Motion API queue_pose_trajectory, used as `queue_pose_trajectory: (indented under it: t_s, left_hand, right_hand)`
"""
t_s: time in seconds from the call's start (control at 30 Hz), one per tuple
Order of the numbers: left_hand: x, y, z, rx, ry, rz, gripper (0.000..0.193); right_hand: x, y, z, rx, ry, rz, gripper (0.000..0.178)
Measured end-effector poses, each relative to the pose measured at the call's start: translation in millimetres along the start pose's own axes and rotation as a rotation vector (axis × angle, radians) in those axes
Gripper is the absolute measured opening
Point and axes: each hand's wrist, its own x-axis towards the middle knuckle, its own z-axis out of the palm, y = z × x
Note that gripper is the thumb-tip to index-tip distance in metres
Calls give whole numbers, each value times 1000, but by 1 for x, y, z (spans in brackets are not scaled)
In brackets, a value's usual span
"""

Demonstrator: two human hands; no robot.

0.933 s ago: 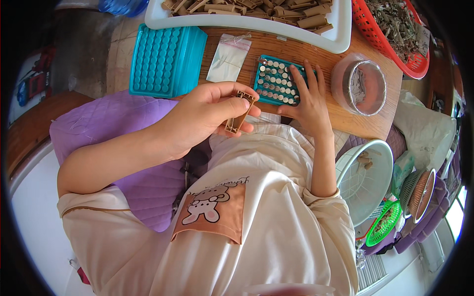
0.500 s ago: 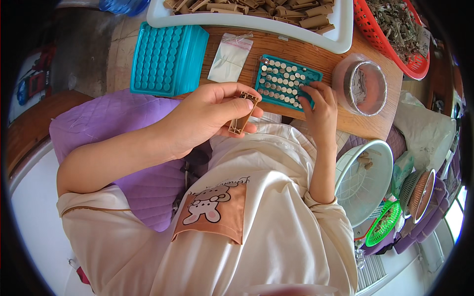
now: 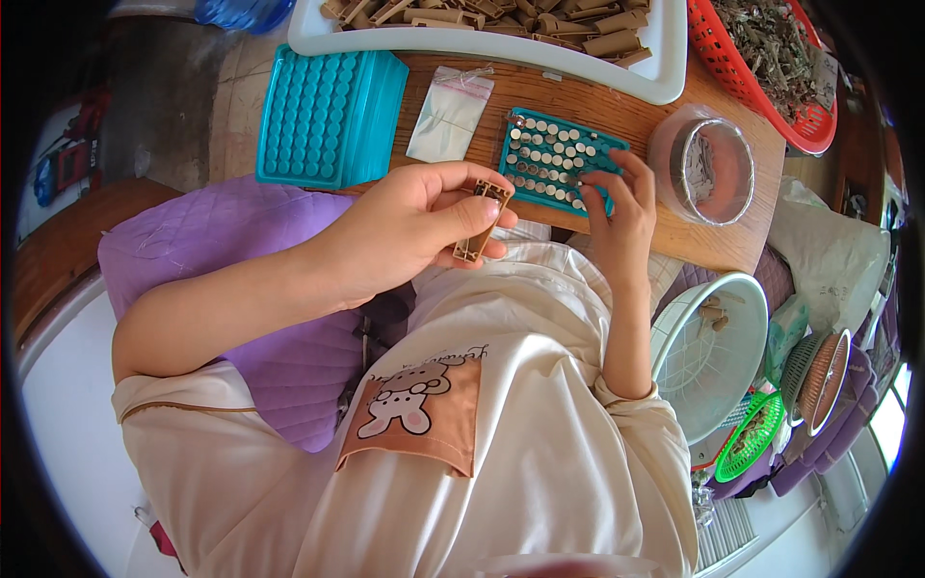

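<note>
A small brown plastic casing [image 3: 474, 231], long and open-faced with metal bits at its ends, is gripped between the thumb and fingers of my left hand [image 3: 414, 217]. My right hand [image 3: 626, 207] is over the right side of a teal tray [image 3: 605, 144]. Its thumb and index fingertip come close together just above the tray. Whatever is between them is too small to make out. Rows of small round silver discs [image 3: 544, 154] stand in the tray.
Beyond the tray stands a white bin [image 3: 491, 40] of brown casings. Stacked teal trays [image 3: 376, 116] and a clear plastic bag [image 3: 448, 116] lie left. A round clear tub [image 3: 740, 169], a red basket [image 3: 708, 43] and a pale green basin [image 3: 756, 318] are at right.
My right hand has shifted slightly, its index fingertip drawing back toward the thumb above the tray. The left hand still holds the casing in nearly the same place.
</note>
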Motion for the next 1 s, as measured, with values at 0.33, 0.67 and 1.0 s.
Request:
queue_pose_trajectory:
  t_s: [0.33, 0.67, 1.0]
  left_hand:
    - [-3, -5, 1, 177, -90, 291, 34]
    - [-5, -3, 4, 314, 2, 273, 34]
    - [-6, -2, 3, 466, 54, 194, 31]
  right_hand:
    - [-1, -92, -1, 459, 395, -264, 20]
    - [-7, -91, 7, 472, 434, -219, 20]
    - [-4, -93, 9, 431, 331, -262, 21]
